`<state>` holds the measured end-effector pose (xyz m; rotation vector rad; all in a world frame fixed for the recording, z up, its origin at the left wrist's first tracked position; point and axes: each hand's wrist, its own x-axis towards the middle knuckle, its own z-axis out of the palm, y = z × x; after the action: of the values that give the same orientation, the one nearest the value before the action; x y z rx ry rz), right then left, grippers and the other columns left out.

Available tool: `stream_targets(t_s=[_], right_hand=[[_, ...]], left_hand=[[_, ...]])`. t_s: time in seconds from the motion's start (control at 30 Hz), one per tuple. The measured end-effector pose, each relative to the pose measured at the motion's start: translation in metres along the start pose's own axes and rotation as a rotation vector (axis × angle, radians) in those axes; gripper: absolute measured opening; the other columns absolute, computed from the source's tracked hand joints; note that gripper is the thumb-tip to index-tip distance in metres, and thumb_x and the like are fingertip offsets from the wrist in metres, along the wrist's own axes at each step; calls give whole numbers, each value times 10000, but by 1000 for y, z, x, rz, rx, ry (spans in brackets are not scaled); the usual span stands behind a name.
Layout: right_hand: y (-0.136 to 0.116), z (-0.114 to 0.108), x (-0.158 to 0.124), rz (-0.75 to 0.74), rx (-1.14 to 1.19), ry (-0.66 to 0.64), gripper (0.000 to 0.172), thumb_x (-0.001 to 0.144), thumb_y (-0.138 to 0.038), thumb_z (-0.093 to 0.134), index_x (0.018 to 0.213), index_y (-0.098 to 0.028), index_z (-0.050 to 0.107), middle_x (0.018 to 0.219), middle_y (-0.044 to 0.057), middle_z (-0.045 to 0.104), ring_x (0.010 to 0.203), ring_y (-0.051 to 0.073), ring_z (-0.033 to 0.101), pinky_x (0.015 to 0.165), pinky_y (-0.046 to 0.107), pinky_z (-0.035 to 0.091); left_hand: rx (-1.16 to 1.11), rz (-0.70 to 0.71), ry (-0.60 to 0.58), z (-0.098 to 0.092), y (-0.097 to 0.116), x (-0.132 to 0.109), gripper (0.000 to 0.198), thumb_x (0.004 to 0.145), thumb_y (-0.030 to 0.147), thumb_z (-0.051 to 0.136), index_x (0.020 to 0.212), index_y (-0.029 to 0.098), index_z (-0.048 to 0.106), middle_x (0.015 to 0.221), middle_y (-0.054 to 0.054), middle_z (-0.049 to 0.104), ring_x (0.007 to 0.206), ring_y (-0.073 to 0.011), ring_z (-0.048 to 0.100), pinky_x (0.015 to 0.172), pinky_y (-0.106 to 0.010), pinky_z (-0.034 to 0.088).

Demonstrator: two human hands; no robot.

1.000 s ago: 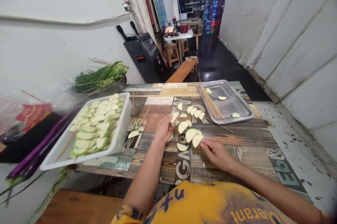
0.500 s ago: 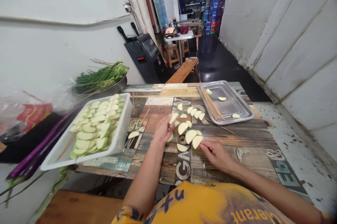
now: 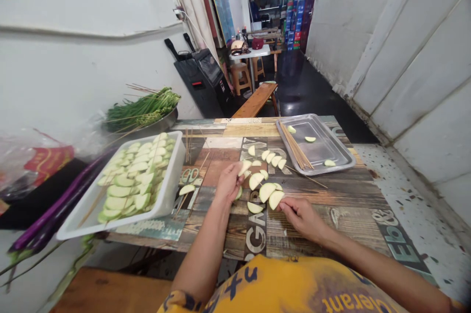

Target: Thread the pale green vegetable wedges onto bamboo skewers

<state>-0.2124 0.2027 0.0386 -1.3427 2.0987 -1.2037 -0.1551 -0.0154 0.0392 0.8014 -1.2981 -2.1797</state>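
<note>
My left hand [image 3: 228, 183] is closed in a pinch on a pale half-moon vegetable slice [image 3: 244, 168] with a thin green skin. My right hand [image 3: 300, 214] is closed at the near end of a row of larger slices [image 3: 267, 192], which look threaded on a thin skewer; its fingers hide the skewer's end. The row points towards my left hand. Loose slices lie around, one half-moon slice [image 3: 254, 207] in front of the row. Beyond it, a finished-looking skewer of smaller slices [image 3: 275, 160] lies on the table.
A white tub [image 3: 174, 175] of skewered slices stands left, beside long purple eggplants [image 3: 69, 195]. Behind it is a metal bowl [image 3: 162, 121] of green stalks. A metal tray [image 3: 331, 141] with bamboo skewers [image 3: 295, 148] and a few slices is at right. Scissors [image 3: 190, 174] lie near the tub.
My left hand has tilted slightly, and the slice in it has shifted a little to the right, towards the threaded row. My right hand has hardly moved.
</note>
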Motion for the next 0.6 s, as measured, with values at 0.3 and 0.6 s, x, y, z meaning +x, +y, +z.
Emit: stream_targets(t_s=[0.3,0.6], right_hand=[[0,0,0,0,10,18,274,869,-241,371,723,-154,586,591,-17,521,556,110,459,547,207,341],[6,-17,6,130,140,257,283,869,-336,399,800,-146,597,512,-36,412,478,96,377,463,205,300]], left_hand=[[10,82,73,2,1,-1,375,574,376,707,798,97,595,541,35,507,388,-7,349,360,-140,169],[541,313,277,-29,-7,17,253,658,341,612,803,146,683,787,-46,663,738,-152,578,674,-239,437]])
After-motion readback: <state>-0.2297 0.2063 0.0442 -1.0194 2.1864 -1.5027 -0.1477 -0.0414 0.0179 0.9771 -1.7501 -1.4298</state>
